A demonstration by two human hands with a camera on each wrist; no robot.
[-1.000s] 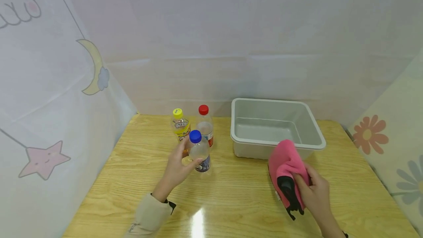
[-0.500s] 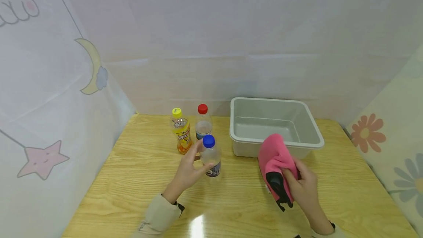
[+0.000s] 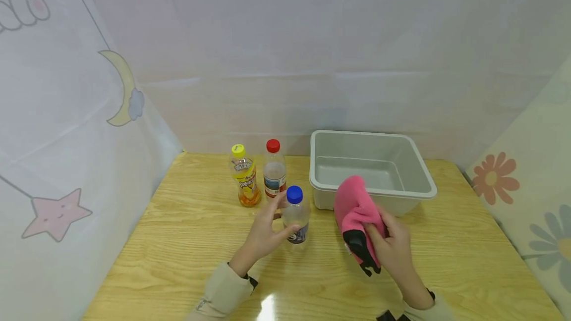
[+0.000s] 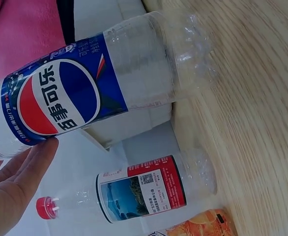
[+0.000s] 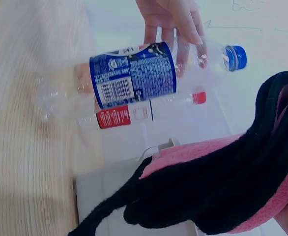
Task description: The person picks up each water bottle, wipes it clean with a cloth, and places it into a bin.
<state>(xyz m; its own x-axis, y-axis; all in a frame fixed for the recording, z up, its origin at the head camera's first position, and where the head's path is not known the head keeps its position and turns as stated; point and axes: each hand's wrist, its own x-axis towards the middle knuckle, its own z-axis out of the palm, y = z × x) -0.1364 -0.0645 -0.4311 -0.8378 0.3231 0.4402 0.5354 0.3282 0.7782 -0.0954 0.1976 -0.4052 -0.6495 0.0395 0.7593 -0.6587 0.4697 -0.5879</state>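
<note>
Left hand (image 3: 265, 232) holding a blue-capped bottle (image 3: 297, 214), right hand (image 3: 394, 246) holding a pink-and-black cloth item (image 3: 354, 209), lower centre of the head view.
Left thumb and fingers grip the bottle, nearly upright; right fingers pinch the cloth item, right of the bottle. Beyond, a yellow-capped bottle (image 3: 247, 182) and a red-capped bottle (image 3: 274, 172) stand on the table (image 3: 178, 241), left of centre; a grey bin (image 3: 324, 198) sits right of centre. Pale backdrop (image 3: 267, 58) across the upper frame.
</note>
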